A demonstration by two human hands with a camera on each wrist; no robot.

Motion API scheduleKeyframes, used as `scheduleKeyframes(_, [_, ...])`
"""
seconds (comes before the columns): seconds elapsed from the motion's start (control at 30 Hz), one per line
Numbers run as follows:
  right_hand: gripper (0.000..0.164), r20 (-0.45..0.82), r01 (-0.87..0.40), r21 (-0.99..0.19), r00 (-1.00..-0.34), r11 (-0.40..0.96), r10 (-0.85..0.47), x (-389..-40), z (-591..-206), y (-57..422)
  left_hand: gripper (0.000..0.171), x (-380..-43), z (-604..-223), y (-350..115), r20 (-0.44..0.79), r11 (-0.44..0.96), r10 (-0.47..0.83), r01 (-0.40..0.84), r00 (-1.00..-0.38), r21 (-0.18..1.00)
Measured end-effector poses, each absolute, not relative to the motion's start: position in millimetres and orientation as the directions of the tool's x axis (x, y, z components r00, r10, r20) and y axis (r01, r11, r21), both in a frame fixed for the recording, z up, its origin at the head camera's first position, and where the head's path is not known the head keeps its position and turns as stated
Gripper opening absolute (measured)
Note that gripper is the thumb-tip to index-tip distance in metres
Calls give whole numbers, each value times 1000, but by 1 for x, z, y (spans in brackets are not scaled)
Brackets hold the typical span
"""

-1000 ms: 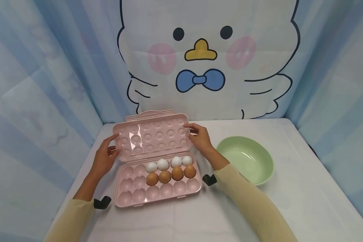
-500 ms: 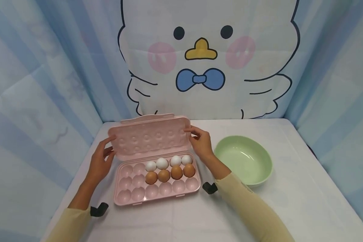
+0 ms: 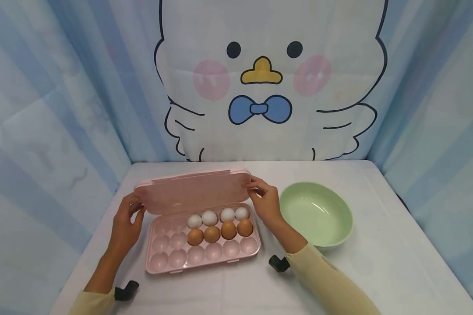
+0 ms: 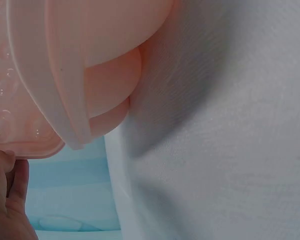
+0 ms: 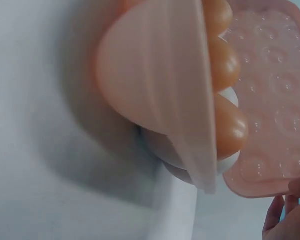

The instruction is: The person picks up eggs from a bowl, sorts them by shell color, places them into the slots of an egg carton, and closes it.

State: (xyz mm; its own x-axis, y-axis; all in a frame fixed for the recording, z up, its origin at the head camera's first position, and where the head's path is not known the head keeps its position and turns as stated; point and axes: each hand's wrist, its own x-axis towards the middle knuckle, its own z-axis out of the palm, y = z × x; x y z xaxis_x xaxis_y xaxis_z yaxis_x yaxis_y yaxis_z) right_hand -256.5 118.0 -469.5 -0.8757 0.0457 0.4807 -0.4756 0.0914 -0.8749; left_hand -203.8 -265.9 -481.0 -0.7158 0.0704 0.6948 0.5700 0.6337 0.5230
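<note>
In the head view, a pink plastic egg carton [image 3: 178, 258] lies on the white table with its lid [image 3: 193, 192] raised and leaning forward. My left hand [image 3: 127, 223] pinches the lid's left edge, while my right hand [image 3: 266, 202] pinches its right edge. Brown eggs [image 3: 228, 230] fill part of the middle row, and white eggs [image 3: 210, 218] sit in the row behind them; the left and front cups hold none. The right wrist view shows the lid [image 5: 285, 80] tilted over the brown eggs [image 5: 230, 127], with my fingertips at its corner.
A light green bowl [image 3: 317, 214] stands on the table [image 3: 386, 253] right of the carton, close beside my right forearm. Blue and white curtains [image 3: 43, 153] hang on both sides, and a cartoon-printed cloth [image 3: 260, 140] hangs behind the table.
The lid has swung forward and down from leaning back, with both hands holding its sides. My left hand has come slightly left and lower. The eggs stay in their cups.
</note>
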Motion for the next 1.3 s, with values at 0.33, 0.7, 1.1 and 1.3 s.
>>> scheduleKeyframes(0.33, [17,534,-533,-843,-845,73,-18,-216,-449,123,47,-185,-486,-269,723,620,61,593,-689,514])
scheduleKeyframes(0.7, [24,437,-433,-899,-896,-68,-74,-199,-471,138,64,-165,-489,-277,666,583,169,618,-727,527])
scheduleKeyframes(1.1, [25,346,-360,-931,-923,59,-169,-178,-464,143,63,-153,-491,-291,542,394,359,650,-760,650])
scheduleKeyframes(1.3, [24,239,-268,-954,-951,136,-197,-163,-468,138,49,-139,-496,-294,442,247,398,558,-804,792])
